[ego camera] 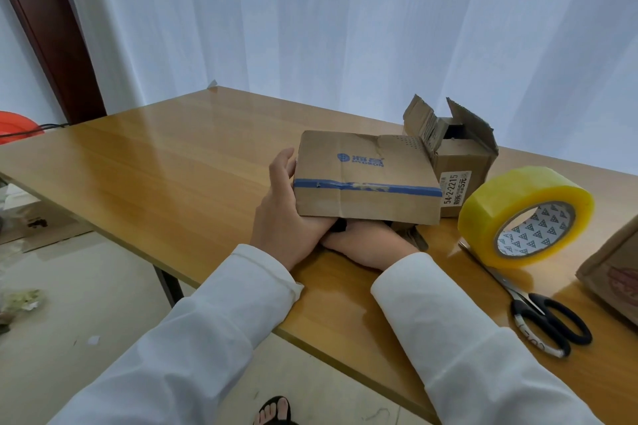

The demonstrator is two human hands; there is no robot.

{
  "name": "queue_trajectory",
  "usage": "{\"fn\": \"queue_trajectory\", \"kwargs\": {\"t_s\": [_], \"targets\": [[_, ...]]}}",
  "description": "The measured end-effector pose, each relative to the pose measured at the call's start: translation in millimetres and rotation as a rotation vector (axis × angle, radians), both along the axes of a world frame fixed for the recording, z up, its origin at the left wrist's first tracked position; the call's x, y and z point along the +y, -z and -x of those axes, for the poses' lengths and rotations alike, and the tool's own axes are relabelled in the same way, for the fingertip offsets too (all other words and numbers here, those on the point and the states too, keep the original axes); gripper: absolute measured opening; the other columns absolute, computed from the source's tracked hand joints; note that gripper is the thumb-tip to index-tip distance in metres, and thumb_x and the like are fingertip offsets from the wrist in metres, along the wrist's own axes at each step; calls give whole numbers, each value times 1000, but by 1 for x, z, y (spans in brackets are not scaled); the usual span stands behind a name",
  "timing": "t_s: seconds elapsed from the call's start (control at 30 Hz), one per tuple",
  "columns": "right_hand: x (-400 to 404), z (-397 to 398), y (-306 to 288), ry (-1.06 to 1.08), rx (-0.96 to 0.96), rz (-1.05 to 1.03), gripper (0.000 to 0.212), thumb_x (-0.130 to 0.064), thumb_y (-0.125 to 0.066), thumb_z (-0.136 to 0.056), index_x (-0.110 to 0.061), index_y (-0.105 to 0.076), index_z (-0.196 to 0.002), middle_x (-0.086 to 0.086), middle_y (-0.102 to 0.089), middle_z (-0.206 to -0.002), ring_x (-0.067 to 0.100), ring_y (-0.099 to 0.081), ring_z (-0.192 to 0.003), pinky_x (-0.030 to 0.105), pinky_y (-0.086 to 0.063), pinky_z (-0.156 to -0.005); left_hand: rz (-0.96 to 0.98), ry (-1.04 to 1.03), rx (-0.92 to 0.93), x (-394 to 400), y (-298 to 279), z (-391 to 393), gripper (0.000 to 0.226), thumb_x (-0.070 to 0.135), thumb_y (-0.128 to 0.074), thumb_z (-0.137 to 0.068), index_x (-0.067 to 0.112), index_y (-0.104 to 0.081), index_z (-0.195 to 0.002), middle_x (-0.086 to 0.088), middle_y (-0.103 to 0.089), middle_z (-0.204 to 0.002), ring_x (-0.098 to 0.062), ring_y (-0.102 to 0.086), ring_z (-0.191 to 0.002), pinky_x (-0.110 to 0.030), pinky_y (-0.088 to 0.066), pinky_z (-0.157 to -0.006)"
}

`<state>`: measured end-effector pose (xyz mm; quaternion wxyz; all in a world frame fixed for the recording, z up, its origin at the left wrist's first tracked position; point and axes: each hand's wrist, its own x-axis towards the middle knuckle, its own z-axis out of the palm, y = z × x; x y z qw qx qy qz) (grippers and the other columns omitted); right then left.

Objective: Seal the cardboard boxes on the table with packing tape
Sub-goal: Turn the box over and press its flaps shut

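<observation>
A flat cardboard box (366,176) with a blue logo and a strip of blue tape is tilted up above the wooden table (165,176). My left hand (286,214) grips its left edge, thumb on the side. My right hand (366,245) reaches under the box's near edge; its fingers are hidden beneath the box. A big roll of yellowish packing tape (524,217) stands on its edge to the right. Behind the held box sits a smaller cardboard box (455,148) with its flaps open.
Black-handled scissors (538,310) lie by the tape roll near the table's front edge. Another cardboard box (614,272) shows at the right border. A white curtain hangs behind the table. An orange object (17,124) sits at the far left.
</observation>
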<state>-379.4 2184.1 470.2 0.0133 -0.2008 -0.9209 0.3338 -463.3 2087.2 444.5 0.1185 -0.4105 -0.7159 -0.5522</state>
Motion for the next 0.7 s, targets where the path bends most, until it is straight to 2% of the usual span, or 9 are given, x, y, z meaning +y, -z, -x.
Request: {"fn": "queue_trajectory", "kwargs": {"t_s": [0.1,0.17,0.23,0.3,0.4,0.47,0.57,0.63,0.7], "targets": [[4,-2,-3,-43,-62,-50,37,-24,-56,-94,-12,-50,-128,7,-56,-123,16,-50,-103,20,-36,-84,-7,-3,8,-1,0,-2,90,25,-82,-70,15,-24,-138,17,-50,-116,2,-55,-87,-1,-45,-73],[7,-4,-3,-50,-74,-100,34,-22,-49,-97,-13,-50,-129,8,-56,-125,18,-51,-106,20,-36,-84,-19,-5,8,-2,0,-3,86,28,-80,-71,14,-27,-137,16,-51,-115,6,-56,-84,-1,-45,-73],[8,-3,0,-55,-8,-107,31,-18,-42,-99,-16,-54,-128,5,-56,-128,17,-51,-107,16,-34,-83,-45,-12,-6,-3,-1,-4,71,28,-66,-75,13,-30,-135,10,-54,-120,-1,-59,-92,-6,-49,-75],[7,0,3,-47,104,-42,27,-20,-47,-98,-20,-59,-123,0,-58,-126,13,-51,-104,13,-37,-82,-61,-21,-47,-3,-2,-4,57,24,-51,-79,12,-33,-132,0,-57,-127,-7,-59,-100,-12,-53,-75],[5,11,10,9,127,-12,38,-27,-57,-94,-20,-51,-130,3,-57,-126,23,-54,-113,27,-44,-95,3,-89,28,-2,0,0,43,20,-50,-89,11,-40,-130,-3,-63,-119,-6,-56,-87,-9,-49,-67],[5,22,14,58,43,-117,33,-25,-50,-96,-15,-51,-128,8,-58,-123,27,-54,-112,33,-46,-95,36,-111,36,-1,1,2,40,13,-54,-93,11,-42,-131,-3,-64,-115,-8,-55,-85,-9,-44,-67],[3,32,13,85,-114,-344,27,-20,-40,-100,-8,-55,-119,13,-58,-120,29,-55,-109,30,-43,-84,47,-127,7,0,1,1,41,10,-56,-92,14,-44,-131,-2,-63,-114,-13,-57,-88,-22,-50,-71],[0,33,12,95,-139,-430,27,-20,-37,-101,-8,-56,-116,12,-58,-120,29,-54,-110,30,-40,-81,44,-123,0,1,1,0,42,10,-57,-91,15,-44,-131,-2,-63,-114,-17,-60,-92,-28,-53,-74],[-1,31,12,133,-110,-459,27,-22,-37,-101,-9,-55,-117,11,-58,-120,28,-54,-111,28,-38,-78,42,-116,-14,0,0,-1,44,11,-58,-91,16,-43,-132,1,-62,-116,-16,-60,-95,-26,-53,-76]]}}
